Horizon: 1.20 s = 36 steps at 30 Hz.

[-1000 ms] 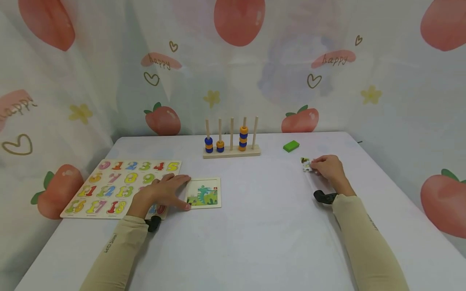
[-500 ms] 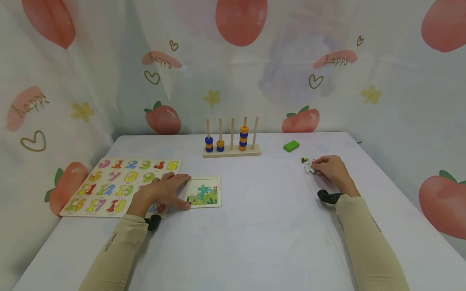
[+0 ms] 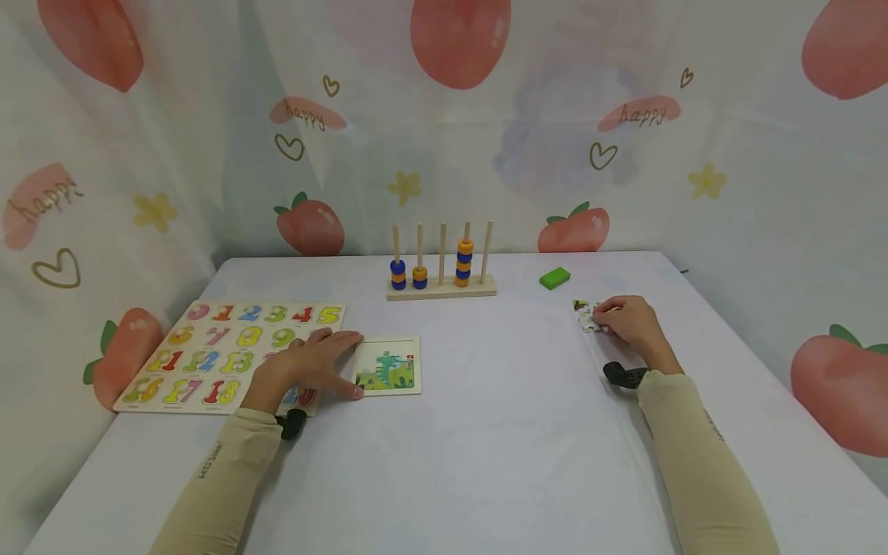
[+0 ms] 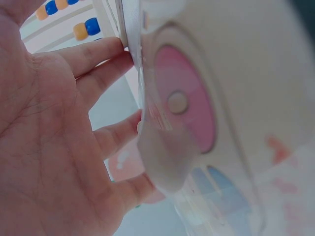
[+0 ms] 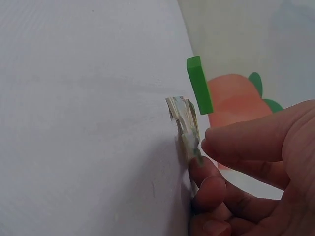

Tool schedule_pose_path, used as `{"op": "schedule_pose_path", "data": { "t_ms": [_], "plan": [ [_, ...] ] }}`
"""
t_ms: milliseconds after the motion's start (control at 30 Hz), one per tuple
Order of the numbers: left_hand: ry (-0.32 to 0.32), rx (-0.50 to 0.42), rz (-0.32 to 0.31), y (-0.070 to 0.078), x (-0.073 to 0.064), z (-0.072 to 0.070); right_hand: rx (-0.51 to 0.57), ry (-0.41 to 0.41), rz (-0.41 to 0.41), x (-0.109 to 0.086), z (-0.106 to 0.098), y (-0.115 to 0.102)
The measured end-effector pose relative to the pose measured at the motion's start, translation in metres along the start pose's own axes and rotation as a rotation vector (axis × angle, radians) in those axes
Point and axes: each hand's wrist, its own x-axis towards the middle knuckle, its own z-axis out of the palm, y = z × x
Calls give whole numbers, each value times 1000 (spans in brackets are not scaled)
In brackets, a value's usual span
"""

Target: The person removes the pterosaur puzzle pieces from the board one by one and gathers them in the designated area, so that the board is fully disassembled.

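In the head view my left hand (image 3: 312,364) reaches across the corner of the number board with fingers spread. Its thumb and forefinger touch the left side of a framed dinosaur jigsaw (image 3: 418,366), whose picture is partly filled. The left wrist view shows that palm (image 4: 49,128), its fingers fairly straight against an upright-looking edge. On the right, my right hand (image 3: 630,324) has thumb and fingers at small printed jigsaw pieces (image 3: 585,314). Seen from the right wrist, the fingers pinch the near end of the pieces (image 5: 187,128); how many there are I cannot tell.
A wooden number board (image 3: 232,324) with knobbed numerals lies at the left, partly under the left forearm. At the back stands a peg bead counter (image 3: 442,290) with blue and orange beads. A green block (image 3: 555,278) lies beyond the right hand, near the table's back edge.
My right hand has shifted very slightly to the right, uncovering a little more of the jigsaw pieces. The left hand and the framed jigsaw stay in place.
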Motion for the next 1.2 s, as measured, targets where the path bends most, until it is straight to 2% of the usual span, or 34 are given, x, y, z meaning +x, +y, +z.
{"op": "schedule_pose_path", "data": {
  "t_ms": [333,467,567,867,1200],
  "plan": [
    [-3,0,-6,0,0,-2,-21,32,-22,-5,-4,-13],
    [-5,7,0,-1,1,-3,-16,24,-71,-6,-3,-23],
    [-13,3,-20,-3,2,-2,-13,7,-105,-7,0,-29],
    [15,-20,-41,-11,8,7,-35,-49,-184,-9,17,-52],
    [14,-10,-38,-12,9,8,-95,-87,-321,-8,44,-75]
  ]
}}
